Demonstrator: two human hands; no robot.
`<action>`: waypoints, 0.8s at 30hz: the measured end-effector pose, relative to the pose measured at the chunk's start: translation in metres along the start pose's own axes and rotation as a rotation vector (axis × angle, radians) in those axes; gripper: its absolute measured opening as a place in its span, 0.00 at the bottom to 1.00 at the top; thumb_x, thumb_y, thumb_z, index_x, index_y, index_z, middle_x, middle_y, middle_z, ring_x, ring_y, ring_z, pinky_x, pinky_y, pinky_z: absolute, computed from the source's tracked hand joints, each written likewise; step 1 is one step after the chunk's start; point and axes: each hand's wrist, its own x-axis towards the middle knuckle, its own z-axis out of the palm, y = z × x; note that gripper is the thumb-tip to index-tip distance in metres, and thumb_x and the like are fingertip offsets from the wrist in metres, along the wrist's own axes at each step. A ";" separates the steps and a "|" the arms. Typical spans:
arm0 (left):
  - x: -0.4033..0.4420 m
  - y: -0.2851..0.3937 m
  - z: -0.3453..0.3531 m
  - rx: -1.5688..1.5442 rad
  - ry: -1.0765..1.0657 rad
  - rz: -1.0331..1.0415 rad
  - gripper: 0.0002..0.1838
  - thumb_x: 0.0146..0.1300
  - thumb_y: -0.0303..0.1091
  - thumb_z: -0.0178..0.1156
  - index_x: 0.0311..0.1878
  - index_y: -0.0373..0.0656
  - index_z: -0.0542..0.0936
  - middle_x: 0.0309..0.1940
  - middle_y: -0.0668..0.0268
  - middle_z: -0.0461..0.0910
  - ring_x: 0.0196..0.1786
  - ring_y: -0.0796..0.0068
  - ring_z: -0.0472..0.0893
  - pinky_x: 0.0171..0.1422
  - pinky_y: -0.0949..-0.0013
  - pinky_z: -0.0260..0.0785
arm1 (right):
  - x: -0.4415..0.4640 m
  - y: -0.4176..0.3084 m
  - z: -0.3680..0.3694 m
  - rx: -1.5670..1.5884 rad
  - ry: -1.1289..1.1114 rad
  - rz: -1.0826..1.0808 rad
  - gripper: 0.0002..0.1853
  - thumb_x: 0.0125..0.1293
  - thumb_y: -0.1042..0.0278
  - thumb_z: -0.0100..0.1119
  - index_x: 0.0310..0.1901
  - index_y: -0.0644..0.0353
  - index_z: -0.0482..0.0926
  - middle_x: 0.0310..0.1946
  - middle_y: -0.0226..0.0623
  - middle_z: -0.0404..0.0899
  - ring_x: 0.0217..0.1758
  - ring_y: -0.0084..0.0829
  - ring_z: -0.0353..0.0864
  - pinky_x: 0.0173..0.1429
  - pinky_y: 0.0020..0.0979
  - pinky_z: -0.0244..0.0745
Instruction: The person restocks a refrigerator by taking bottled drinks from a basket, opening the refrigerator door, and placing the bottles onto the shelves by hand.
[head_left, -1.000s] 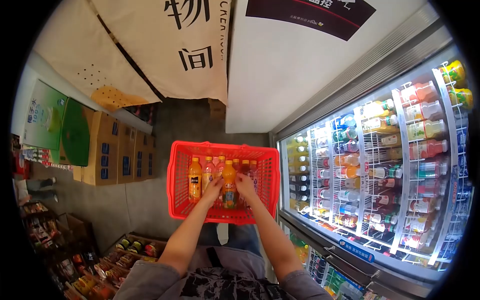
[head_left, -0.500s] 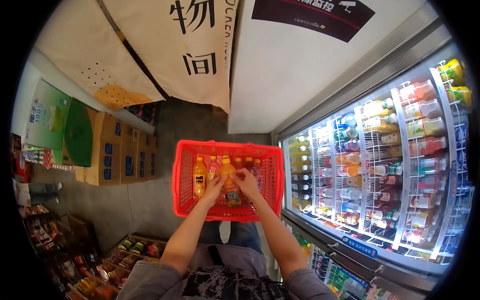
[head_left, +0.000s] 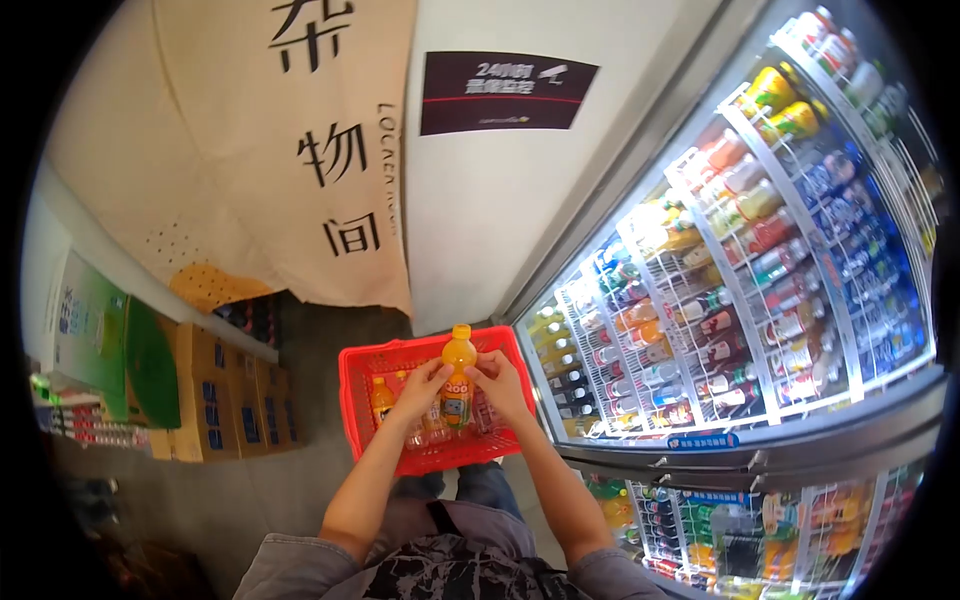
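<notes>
An orange juice bottle [head_left: 458, 385] with an orange cap stands upright between my two hands, above the red shopping basket [head_left: 352, 400]. My left hand [head_left: 426, 388] grips it from the left side. On the right side my right hand [head_left: 494, 382] has its fingers closed on the same bottle. Inside the basket, another orange drink bottle [head_left: 382, 397] rests at the left, and several more bottles lie behind and beside my hands, partly hidden by them.
To the right, a lit drinks fridge [head_left: 720, 290] holds rows of bottles on white racks. Stacked cardboard boxes [head_left: 215, 390] stand at the left. A beige curtain [head_left: 240, 150] hangs ahead, beside a white wall with a dark camera sign [head_left: 508, 93].
My view has tilted up and turned toward the fridge. Both hands have raised the orange juice bottle relative to the basket and still hold it.
</notes>
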 end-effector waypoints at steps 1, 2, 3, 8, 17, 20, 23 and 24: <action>0.002 0.009 0.005 0.030 -0.053 0.001 0.23 0.74 0.44 0.55 0.63 0.37 0.74 0.50 0.68 0.80 0.51 0.81 0.77 0.54 0.75 0.70 | -0.004 -0.007 -0.004 0.059 0.031 -0.015 0.15 0.65 0.73 0.66 0.49 0.65 0.74 0.48 0.44 0.83 0.52 0.28 0.82 0.58 0.29 0.76; 0.005 0.018 0.011 0.063 -0.109 0.001 0.23 0.74 0.43 0.54 0.64 0.38 0.73 0.51 0.68 0.80 0.52 0.81 0.77 0.56 0.73 0.70 | -0.009 -0.014 -0.008 0.120 0.065 -0.032 0.14 0.65 0.75 0.65 0.49 0.64 0.73 0.48 0.44 0.83 0.53 0.27 0.81 0.58 0.28 0.76; 0.007 0.025 0.018 0.073 -0.144 0.004 0.23 0.74 0.43 0.54 0.64 0.38 0.73 0.51 0.68 0.80 0.52 0.81 0.77 0.56 0.73 0.70 | -0.016 -0.028 -0.013 0.093 0.118 -0.012 0.17 0.64 0.73 0.66 0.53 0.65 0.74 0.50 0.44 0.83 0.54 0.30 0.81 0.59 0.30 0.75; 0.008 0.069 0.079 0.045 -0.347 0.080 0.22 0.74 0.40 0.54 0.64 0.37 0.73 0.53 0.67 0.79 0.53 0.80 0.76 0.58 0.73 0.70 | -0.053 -0.063 -0.049 0.213 0.273 -0.183 0.25 0.65 0.74 0.65 0.63 0.64 0.71 0.52 0.43 0.83 0.55 0.28 0.80 0.59 0.30 0.75; -0.004 0.087 0.215 0.066 -0.681 0.084 0.27 0.65 0.36 0.65 0.64 0.36 0.73 0.54 0.62 0.79 0.55 0.75 0.78 0.60 0.70 0.70 | -0.151 -0.109 -0.141 -0.023 0.581 -0.309 0.28 0.63 0.72 0.67 0.64 0.64 0.71 0.51 0.38 0.83 0.55 0.27 0.80 0.62 0.31 0.73; -0.016 0.081 0.269 0.113 -0.791 0.091 0.28 0.64 0.36 0.66 0.65 0.37 0.72 0.55 0.62 0.79 0.57 0.75 0.76 0.62 0.69 0.68 | -0.195 -0.109 -0.176 -0.039 0.695 -0.337 0.28 0.63 0.71 0.68 0.65 0.64 0.72 0.52 0.38 0.83 0.55 0.27 0.80 0.62 0.32 0.73; -0.038 0.078 0.321 0.082 -0.942 0.058 0.30 0.64 0.36 0.66 0.67 0.38 0.71 0.55 0.63 0.78 0.58 0.75 0.75 0.63 0.68 0.67 | -0.244 -0.122 -0.201 -0.037 0.812 -0.329 0.29 0.63 0.67 0.69 0.65 0.59 0.73 0.51 0.36 0.83 0.53 0.25 0.80 0.60 0.33 0.77; -0.045 0.073 0.338 0.089 -0.976 0.055 0.30 0.64 0.36 0.66 0.67 0.38 0.71 0.55 0.63 0.78 0.58 0.75 0.75 0.63 0.68 0.67 | -0.258 -0.122 -0.210 -0.038 0.847 -0.336 0.29 0.63 0.67 0.69 0.65 0.59 0.73 0.51 0.36 0.83 0.53 0.25 0.80 0.60 0.33 0.77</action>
